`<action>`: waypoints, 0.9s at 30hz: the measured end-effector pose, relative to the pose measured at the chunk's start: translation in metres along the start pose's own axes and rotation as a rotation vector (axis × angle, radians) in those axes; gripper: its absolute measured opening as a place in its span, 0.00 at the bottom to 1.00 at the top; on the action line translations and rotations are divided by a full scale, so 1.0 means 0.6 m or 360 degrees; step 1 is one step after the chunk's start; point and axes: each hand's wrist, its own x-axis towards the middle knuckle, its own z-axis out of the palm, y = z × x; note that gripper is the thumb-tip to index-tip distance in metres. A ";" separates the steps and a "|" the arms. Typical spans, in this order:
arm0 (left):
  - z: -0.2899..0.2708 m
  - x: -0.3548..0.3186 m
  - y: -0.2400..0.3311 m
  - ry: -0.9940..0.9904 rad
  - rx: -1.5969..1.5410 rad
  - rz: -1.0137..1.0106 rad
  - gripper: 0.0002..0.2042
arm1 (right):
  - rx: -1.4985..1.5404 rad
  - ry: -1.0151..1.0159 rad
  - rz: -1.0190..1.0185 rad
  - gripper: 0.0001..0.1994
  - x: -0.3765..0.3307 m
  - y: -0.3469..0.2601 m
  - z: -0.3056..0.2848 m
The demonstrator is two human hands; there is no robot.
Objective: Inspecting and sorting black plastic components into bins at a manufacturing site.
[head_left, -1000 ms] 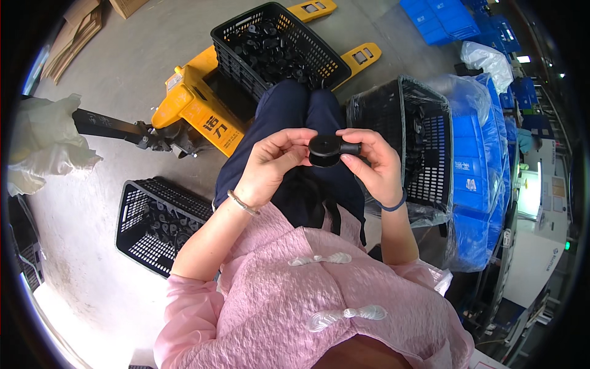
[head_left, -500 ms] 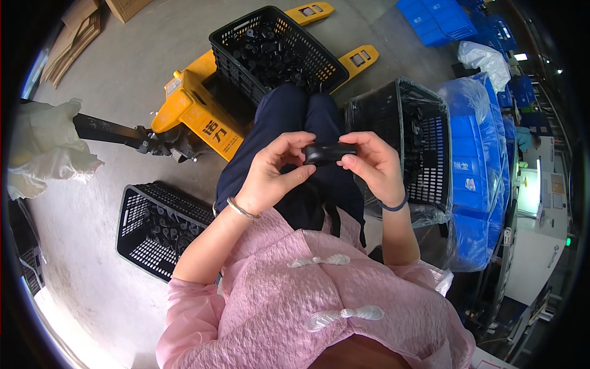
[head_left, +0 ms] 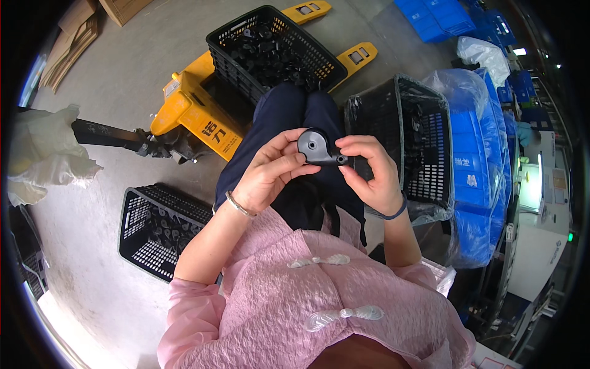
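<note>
A glossy black plastic part (head_left: 314,147), with a round dished body, a centre hole and a short arm ending in a small ring, is held up above my lap. My left hand (head_left: 270,172) grips the round body, thumb on its near face and fingers behind it. At the small ring end, my right hand (head_left: 376,173) has its thumb and forefinger on either side of the arm. The dished face with the hole is turned up towards me. Beyond my knees, a black crate (head_left: 335,72) holds many similar black parts.
The far crate rests on a yellow pallet jack (head_left: 206,126). Another black crate (head_left: 132,224) with parts stands on the floor at left. To my right are a plastic-lined black crate (head_left: 439,141) and stacked blue bins (head_left: 470,166) under film. Cardboard (head_left: 74,46) leans at far left.
The black part has been turned from edge-on so that its round face shows. My left fingers have shifted round the body, and my right fingers have moved down to the ring end.
</note>
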 end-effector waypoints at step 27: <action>-0.100 0.104 -0.080 0.0415 0.2589 0.0365 0.28 | 0.0251 0.0035 0.0628 0.26 -0.046 0.163 0.084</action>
